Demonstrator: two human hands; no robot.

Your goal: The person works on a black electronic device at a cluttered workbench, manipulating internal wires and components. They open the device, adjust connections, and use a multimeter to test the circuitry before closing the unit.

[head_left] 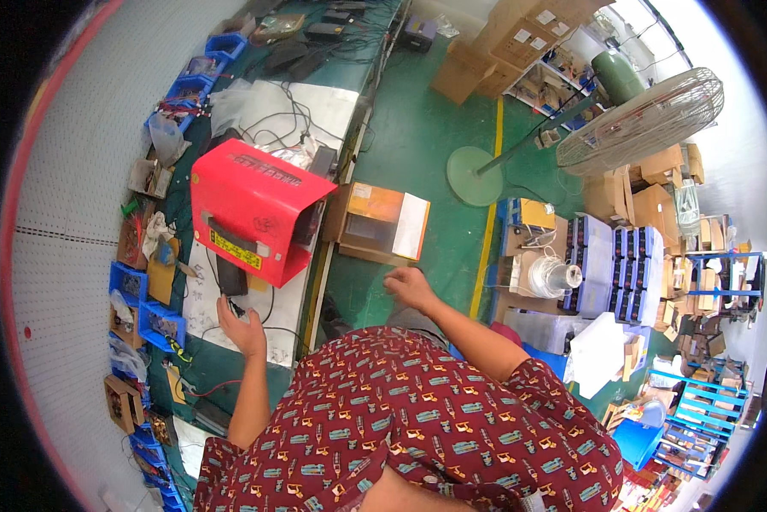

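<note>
My left hand (243, 331) is on the workbench at the near side of a red metal casing (238, 200). Its thumb and fingers are apart, and a thin black cable (272, 309) lies close to the fingertips. The casing is bent sheet metal with a grey handle (240, 237), a yellow label and a slotted vent on top. A black block-shaped part (232, 278) sits between casing and hand. My right hand (410, 288) hangs above the green floor, away from the bench, its fingers loosely curled with nothing visible in them.
Blue bins (161, 324) with small parts line the bench's left side. A cardboard box (382, 224) stands beside the bench edge. Farther right are a standing fan (644, 119), stacked cartons (520, 43) and purple crates (635, 264).
</note>
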